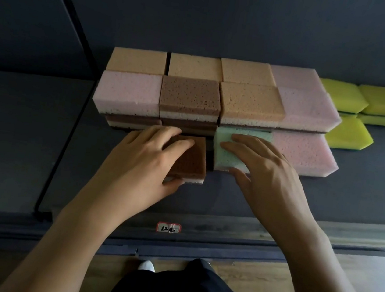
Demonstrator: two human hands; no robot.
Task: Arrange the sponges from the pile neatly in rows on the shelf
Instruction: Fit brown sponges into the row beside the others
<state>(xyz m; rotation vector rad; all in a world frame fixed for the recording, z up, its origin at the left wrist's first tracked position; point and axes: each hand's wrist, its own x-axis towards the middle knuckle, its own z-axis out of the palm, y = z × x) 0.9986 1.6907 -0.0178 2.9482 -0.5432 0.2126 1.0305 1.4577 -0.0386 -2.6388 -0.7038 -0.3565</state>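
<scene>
On the far left a dark upright post (69,110) is standing at the edge of the dark shelf (364,193). Next to it, the stacked sponges (191,91) are lying in tidy rows against the back wall: orange ones behind, then a pink, a brown and an orange one in front, each resting on lower layers. In front of this block the left hand (140,163) is lying on a brown sponge (193,163); its fingers are spread loosely over the top and the thumb is pressing the near edge, so the sponge is being gripped between them while it is sitting flat on the shelf. Just beside it, with a narrow gap between, the right hand (270,178) is holding a green sponge (227,155); the fingers are resting on its top, slightly apart, and the thumb is touching its near right corner. This sponge is touching a large pink sponge (305,153) on its right. Farther right, yellow sponges (373,103) are lying in a small group, well apart from the hands. On the front rail a small red-framed label (169,227) is sticking.
</scene>
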